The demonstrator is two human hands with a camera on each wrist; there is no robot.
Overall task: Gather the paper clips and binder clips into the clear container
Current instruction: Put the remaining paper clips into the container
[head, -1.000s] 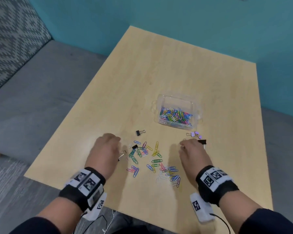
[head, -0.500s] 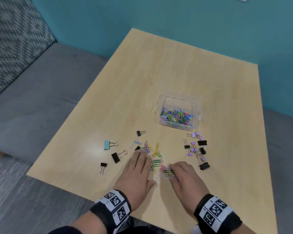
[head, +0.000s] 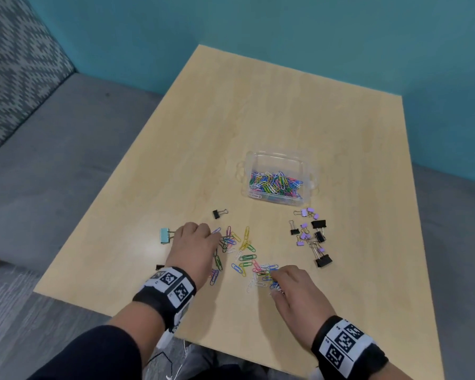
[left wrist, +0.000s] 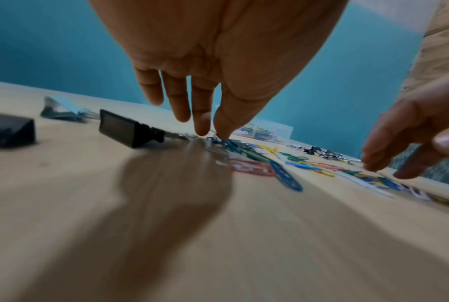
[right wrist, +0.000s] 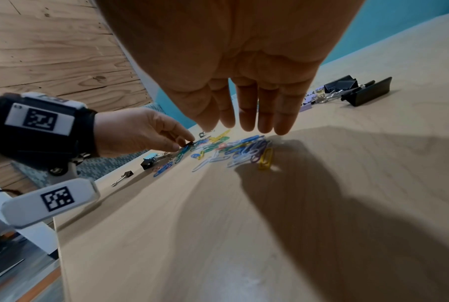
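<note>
Loose paper clips lie scattered low in the middle of the head view on the surface, light, thin and slippery, so in my judgement they are best raked into a heap and pinched up in bunches. The left hand has its grip narrowed, thumb and forefinger tips on a clip, while the right hand rests straight fingers on its pile, holding nothing. One clear container, partly filled, stands above; binder clips, stiff and easy to take by the wire handles, number roughly a dozen at right, plus four around the left hand.

both hands over loose paper clips; clear container beyond, part filled.
</note>
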